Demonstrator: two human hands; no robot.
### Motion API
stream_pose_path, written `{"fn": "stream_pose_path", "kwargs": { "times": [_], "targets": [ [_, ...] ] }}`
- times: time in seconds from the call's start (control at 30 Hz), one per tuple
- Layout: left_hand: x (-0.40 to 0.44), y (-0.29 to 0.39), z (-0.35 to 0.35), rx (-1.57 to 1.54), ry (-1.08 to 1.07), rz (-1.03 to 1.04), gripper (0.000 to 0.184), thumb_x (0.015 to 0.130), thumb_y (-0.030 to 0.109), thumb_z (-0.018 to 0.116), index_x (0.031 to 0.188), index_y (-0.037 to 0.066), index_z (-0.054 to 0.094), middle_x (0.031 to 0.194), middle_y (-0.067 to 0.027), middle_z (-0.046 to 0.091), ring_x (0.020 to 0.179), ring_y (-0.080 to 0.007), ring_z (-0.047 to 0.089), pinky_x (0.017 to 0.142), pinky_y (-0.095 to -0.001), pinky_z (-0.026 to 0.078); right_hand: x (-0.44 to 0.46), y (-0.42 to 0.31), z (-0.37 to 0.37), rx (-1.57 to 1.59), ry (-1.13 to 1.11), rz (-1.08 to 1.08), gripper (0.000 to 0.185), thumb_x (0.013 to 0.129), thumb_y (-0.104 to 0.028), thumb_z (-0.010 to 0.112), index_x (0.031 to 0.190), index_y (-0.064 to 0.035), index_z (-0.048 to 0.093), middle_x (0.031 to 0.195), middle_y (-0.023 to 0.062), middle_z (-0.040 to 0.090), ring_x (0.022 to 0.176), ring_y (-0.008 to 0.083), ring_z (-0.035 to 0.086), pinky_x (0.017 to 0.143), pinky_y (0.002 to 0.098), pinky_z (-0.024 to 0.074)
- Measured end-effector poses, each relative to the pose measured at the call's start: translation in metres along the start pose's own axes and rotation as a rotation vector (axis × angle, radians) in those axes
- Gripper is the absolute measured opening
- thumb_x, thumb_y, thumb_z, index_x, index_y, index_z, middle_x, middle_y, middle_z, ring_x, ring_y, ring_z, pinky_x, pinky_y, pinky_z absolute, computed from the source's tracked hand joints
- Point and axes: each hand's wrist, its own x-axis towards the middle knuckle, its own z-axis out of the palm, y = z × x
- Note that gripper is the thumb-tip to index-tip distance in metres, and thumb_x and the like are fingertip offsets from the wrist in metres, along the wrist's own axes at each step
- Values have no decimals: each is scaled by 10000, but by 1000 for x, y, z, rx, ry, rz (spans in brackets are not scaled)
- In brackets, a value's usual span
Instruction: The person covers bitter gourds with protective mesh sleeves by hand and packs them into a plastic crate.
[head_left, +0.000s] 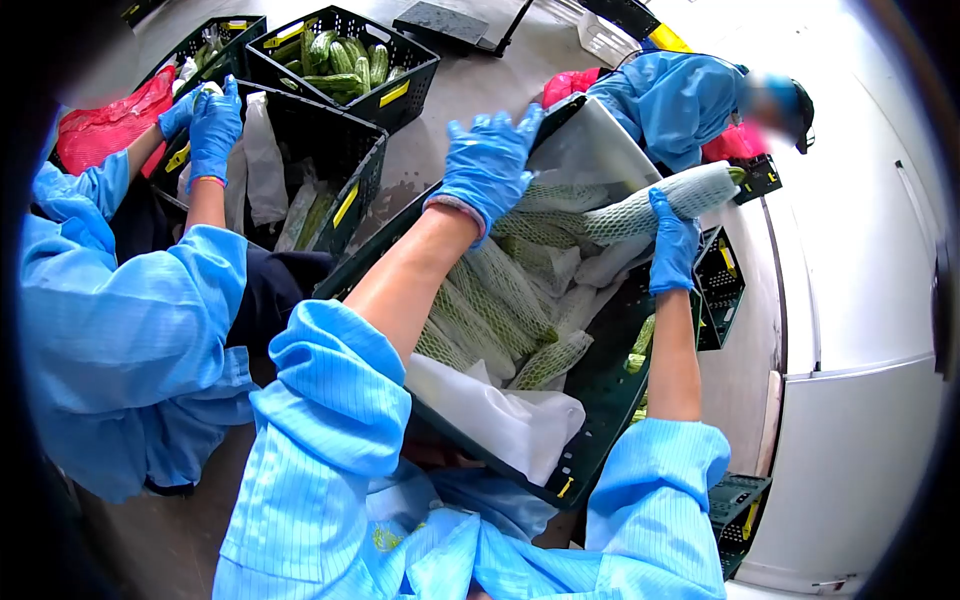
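My right hand (673,243), in a blue glove, is closed around a zucchini in a white foam net sleeve (655,205). Its green stem end points up and to the right, above the right side of a dark green crate (622,325). My left hand (490,165), also gloved, has its fingers apart over the crate's far left rim, close to the white liner (590,140). Inside the crate lie several more net-sleeved zucchinis (497,300). A fold of white liner (515,420) hangs over the near end.
At left, a co-worker in blue (130,330) handles something over a dark crate (355,190). Behind stands a crate of bare zucchinis (345,65). Another person (665,105) bends at the far right. More crates (718,290) stand along the right, near a white wall (865,470).
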Motion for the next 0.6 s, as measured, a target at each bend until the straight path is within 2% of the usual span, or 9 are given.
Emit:
{"fn": "stream_pose_path", "kwargs": {
  "times": [0.03, 0.07, 0.1, 0.17, 0.3, 0.4, 0.53, 0.57, 0.6],
  "targets": [
    [-2, -5, -3, 57, -124, -92, 860, 787, 390, 728, 1503, 180, 300, 1223, -160, 568, 1141, -327, 562, 927, -593, 416, 9, 13, 3, -73, 10, -5, 539, 786, -269, 798, 1194, 35, 618, 1159, 107, 646, 1010, 205, 611, 913, 318, 471],
    [-1, -8, -2, 75, -244, -201, 846, 804, 391, 715, 1504, 152, 303, 1191, -170, 599, 1081, -349, 610, 868, -555, 479, 17, 28, 8, -145, 14, -10, 546, 783, -274, 799, 1190, 42, 618, 1154, 113, 652, 1010, 208, 612, 917, 318, 468],
    [1, -11, 4, 31, -284, -228, 810, 821, 383, 696, 1491, 121, 323, 1133, -167, 628, 1008, -344, 640, 823, -523, 509, 33, 60, 10, -165, 35, -12, 577, 773, -297, 804, 1189, 54, 614, 1141, 133, 664, 1014, 217, 621, 925, 317, 465],
    [2, -16, 15, -59, -289, -208, 692, 875, 346, 631, 1446, 41, 385, 976, -164, 685, 841, -328, 690, 715, -447, 559, 29, 71, 18, -312, 85, 55, 614, 758, -342, 810, 1178, 62, 616, 1173, 164, 662, 1052, 257, 631, 946, 337, 461],
    [4, -18, 14, -106, -305, -225, 544, 918, 295, 561, 1383, 35, 452, 952, -183, 687, 821, -344, 693, 708, -469, 551, 29, 118, 28, -512, 185, 141, 655, 698, -417, 834, 1098, 63, 636, 1155, 204, 668, 1069, 349, 634, 931, 398, 478],
    [4, -20, 19, -133, -266, -234, 456, 919, 274, 549, 1305, 35, 506, 929, -182, 688, 808, -355, 691, 705, -479, 548, 30, 132, 28, -558, 128, 200, 701, 689, -435, 835, 1116, 81, 625, 1154, 222, 665, 1062, 364, 636, 921, 407, 484],
    [6, -19, 18, -142, -266, -241, 370, 913, 245, 544, 1219, 39, 540, 913, -182, 688, 810, -366, 687, 708, -484, 545, 33, 135, 26, -686, 102, 291, 772, 696, -535, 792, 1104, 102, 639, 1124, 262, 665, 1039, 400, 639, 908, 431, 487],
    [7, -19, 17, -140, -267, -237, 369, 912, 247, 544, 1217, 39, 540, 914, -182, 688, 810, -367, 687, 708, -484, 544, 35, 133, 26, -796, 60, 273, 805, 734, -639, 696, 1062, 96, 661, 1117, 292, 651, 1053, 415, 631, 905, 450, 485],
    [5, -19, 17, -141, -270, -236, 368, 912, 249, 545, 1215, 39, 540, 915, -182, 688, 811, -367, 687, 708, -484, 544, 36, 125, 27, -908, -7, 299, 808, 749, -665, 653, 1074, 75, 667, 1124, 293, 645, 1068, 415, 623, 914, 456, 477]
  ]
}}
